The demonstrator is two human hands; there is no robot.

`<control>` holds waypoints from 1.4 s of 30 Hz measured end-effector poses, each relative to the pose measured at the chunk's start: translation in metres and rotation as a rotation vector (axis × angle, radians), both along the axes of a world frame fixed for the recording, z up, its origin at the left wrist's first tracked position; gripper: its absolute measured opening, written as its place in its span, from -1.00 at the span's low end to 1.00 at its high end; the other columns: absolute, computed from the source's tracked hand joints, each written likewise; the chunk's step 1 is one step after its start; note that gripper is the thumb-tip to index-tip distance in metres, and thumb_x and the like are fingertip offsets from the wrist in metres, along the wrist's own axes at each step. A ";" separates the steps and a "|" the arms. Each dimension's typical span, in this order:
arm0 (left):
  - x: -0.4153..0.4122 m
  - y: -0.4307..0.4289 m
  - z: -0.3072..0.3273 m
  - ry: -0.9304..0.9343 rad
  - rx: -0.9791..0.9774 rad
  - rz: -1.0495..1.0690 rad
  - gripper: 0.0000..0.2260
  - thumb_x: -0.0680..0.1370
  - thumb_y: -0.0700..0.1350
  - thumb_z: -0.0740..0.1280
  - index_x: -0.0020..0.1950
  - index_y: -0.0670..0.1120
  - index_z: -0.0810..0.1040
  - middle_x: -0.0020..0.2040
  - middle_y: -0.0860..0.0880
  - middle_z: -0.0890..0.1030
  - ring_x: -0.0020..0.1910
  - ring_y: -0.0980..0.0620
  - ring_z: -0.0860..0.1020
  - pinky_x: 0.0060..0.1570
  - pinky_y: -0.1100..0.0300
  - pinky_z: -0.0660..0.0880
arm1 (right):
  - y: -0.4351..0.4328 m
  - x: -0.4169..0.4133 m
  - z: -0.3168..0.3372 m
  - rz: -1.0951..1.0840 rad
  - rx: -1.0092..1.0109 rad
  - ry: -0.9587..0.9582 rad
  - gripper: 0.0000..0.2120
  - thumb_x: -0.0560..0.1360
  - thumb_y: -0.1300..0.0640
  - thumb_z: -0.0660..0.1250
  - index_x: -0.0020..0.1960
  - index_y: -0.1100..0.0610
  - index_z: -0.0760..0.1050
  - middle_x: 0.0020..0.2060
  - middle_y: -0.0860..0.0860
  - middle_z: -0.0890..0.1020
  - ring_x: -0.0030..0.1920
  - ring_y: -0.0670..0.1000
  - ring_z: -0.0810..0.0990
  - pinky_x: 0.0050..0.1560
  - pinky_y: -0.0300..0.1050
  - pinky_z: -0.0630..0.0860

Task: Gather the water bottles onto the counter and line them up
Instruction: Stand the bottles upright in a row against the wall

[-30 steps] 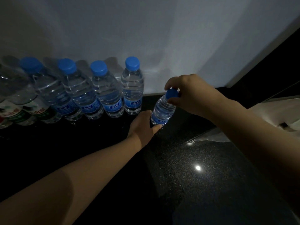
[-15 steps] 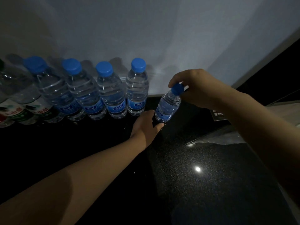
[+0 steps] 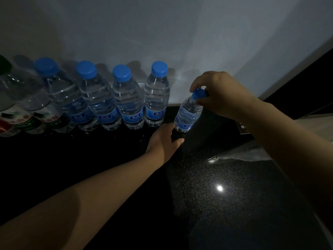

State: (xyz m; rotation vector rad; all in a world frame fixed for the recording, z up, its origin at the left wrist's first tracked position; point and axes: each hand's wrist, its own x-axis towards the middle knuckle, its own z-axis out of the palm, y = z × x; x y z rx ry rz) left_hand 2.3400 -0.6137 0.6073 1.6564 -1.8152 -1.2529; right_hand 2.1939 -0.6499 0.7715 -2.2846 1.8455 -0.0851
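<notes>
Several clear water bottles with blue caps and blue labels (image 3: 156, 98) stand in a row along the white wall on the black counter (image 3: 225, 204). At the row's right end a small blue-capped bottle (image 3: 188, 114) leans to the right. My right hand (image 3: 221, 94) pinches its cap from above. My left hand (image 3: 164, 139) is at its base, fingers curled against the bottom. Further left stand bottles with green and red labels (image 3: 27, 121), partly cut off by the frame edge.
The white wall (image 3: 180, 33) runs right behind the bottles. A small dark sign (image 3: 244, 127) sits on the counter under my right wrist. Crumpled clear plastic wrap (image 3: 241, 152) lies at the counter's right edge. A ceiling light reflects on the polished counter.
The small bottle has been carried slightly farther from me toward the wall, still tilted, with both hands staying on it. The row of bottles has not moved.
</notes>
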 end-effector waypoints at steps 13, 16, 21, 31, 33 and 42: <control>0.002 0.000 -0.003 -0.015 -0.025 -0.054 -0.38 0.51 0.02 0.40 0.51 -0.01 0.24 0.46 -0.03 0.34 0.39 -0.01 0.39 0.31 -0.01 0.43 | -0.012 -0.002 -0.006 0.050 -0.070 -0.082 -0.68 0.44 0.27 0.41 0.20 0.17 0.58 0.10 0.10 0.65 0.04 0.10 0.60 0.12 0.02 0.52; 0.004 0.000 -0.002 -0.011 -0.018 -0.090 -0.33 0.52 0.01 0.39 0.55 0.00 0.15 0.52 -0.02 0.24 0.46 0.00 0.31 0.37 -0.01 0.38 | -0.015 -0.004 -0.009 0.064 -0.094 -0.085 -0.68 0.43 0.28 0.42 0.18 0.19 0.58 0.09 0.10 0.65 0.01 0.09 0.60 0.05 -0.09 0.50; 0.004 -0.003 0.000 -0.036 -0.001 -0.101 -0.29 0.53 0.00 0.37 0.57 -0.03 0.07 0.56 -0.02 0.14 0.50 0.01 0.23 0.42 0.02 0.32 | -0.021 0.000 -0.012 0.060 -0.128 -0.111 -0.67 0.42 0.30 0.41 0.18 0.20 0.59 0.09 0.11 0.65 0.01 0.10 0.59 0.04 -0.11 0.47; 0.004 -0.002 -0.002 -0.031 -0.006 -0.089 -0.27 0.54 0.01 0.36 0.58 -0.05 0.02 0.58 0.00 0.10 0.50 0.04 0.22 0.42 0.03 0.31 | -0.025 0.006 -0.014 0.051 -0.135 -0.144 -0.66 0.44 0.29 0.41 0.21 0.20 0.58 0.14 0.11 0.64 0.06 0.10 0.59 0.08 -0.09 0.50; 0.004 -0.002 -0.002 -0.038 -0.013 -0.089 -0.28 0.54 0.02 0.35 0.58 -0.06 0.02 0.57 -0.01 0.11 0.50 0.04 0.22 0.43 0.04 0.31 | -0.025 0.008 -0.013 0.060 -0.136 -0.142 -0.67 0.44 0.29 0.41 0.21 0.21 0.58 0.13 0.11 0.64 0.06 0.10 0.59 0.08 -0.10 0.49; 0.007 -0.003 -0.003 -0.052 -0.013 -0.087 -0.27 0.55 0.05 0.33 0.58 -0.04 -0.01 0.58 -0.01 0.10 0.51 0.03 0.22 0.42 0.02 0.31 | -0.027 0.012 -0.014 0.080 -0.138 -0.139 -0.67 0.45 0.27 0.40 0.22 0.20 0.57 0.15 0.09 0.63 0.04 0.08 0.59 0.08 -0.09 0.51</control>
